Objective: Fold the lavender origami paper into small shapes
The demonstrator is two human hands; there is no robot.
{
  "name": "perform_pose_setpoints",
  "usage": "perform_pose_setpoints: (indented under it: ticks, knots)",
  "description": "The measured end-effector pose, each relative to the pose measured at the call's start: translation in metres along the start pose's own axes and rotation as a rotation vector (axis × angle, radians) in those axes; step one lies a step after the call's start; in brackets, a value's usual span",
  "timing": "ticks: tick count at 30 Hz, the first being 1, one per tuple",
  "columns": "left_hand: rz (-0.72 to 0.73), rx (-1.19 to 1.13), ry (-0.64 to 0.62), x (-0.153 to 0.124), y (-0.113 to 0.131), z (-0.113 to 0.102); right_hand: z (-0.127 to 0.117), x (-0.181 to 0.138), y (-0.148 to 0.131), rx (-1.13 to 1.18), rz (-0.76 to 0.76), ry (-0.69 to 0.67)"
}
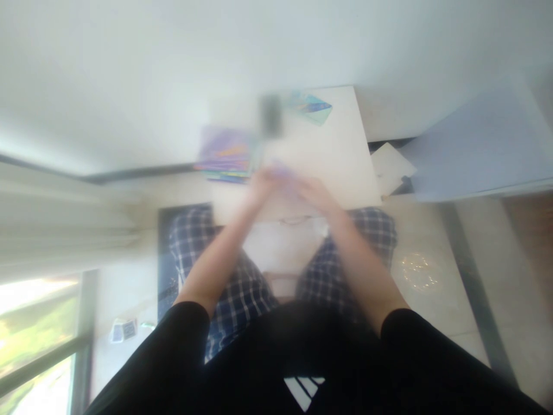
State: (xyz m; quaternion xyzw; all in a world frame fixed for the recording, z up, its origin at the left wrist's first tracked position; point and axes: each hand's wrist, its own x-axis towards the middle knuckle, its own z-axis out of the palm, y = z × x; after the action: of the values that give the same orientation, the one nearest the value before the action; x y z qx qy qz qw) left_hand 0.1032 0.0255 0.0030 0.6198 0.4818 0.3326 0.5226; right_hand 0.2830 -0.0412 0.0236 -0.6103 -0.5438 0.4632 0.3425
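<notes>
Over the near part of a white table [319, 153], my left hand [262, 183] and my right hand [314, 191] come together around a small purple, flat-looking item [283, 171]. Both hands appear closed on it, though haze blurs the fingers and hides what kind of item it is. Just left of my left hand lies a stack of purple, colourful flat items [227, 151]. A dark block-shaped thing [271, 116] is at the table's far side, too blurred to name. To its right lies a teal and blue flat item [316, 109].
A pale lavender panel [479, 144] stands right of the table, with a white piece [391, 167] beside it. My knees in checked trousers [371, 230] are at the near edge. On the floor are a glittering coil [419, 272] at right and small cards [124, 331] at left.
</notes>
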Motion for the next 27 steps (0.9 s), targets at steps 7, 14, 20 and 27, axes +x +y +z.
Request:
perform_pose_setpoints:
  ticks: [7,14,20,27]
  knots:
    - [0.033,-0.021,-0.03,-0.001,-0.001,0.001,-0.003,0.001,-0.004,0.032,0.059,-0.007]
    - [-0.009,-0.041,0.011,0.0,-0.005,0.002,0.001,0.001,-0.003,0.014,0.001,-0.024]
    - [-0.035,-0.053,0.014,-0.001,-0.008,0.0,0.005,-0.001,-0.006,-0.01,-0.011,-0.039]
    - [-0.021,-0.043,-0.009,0.0,-0.006,0.001,0.011,-0.001,-0.001,-0.093,-0.005,0.034]
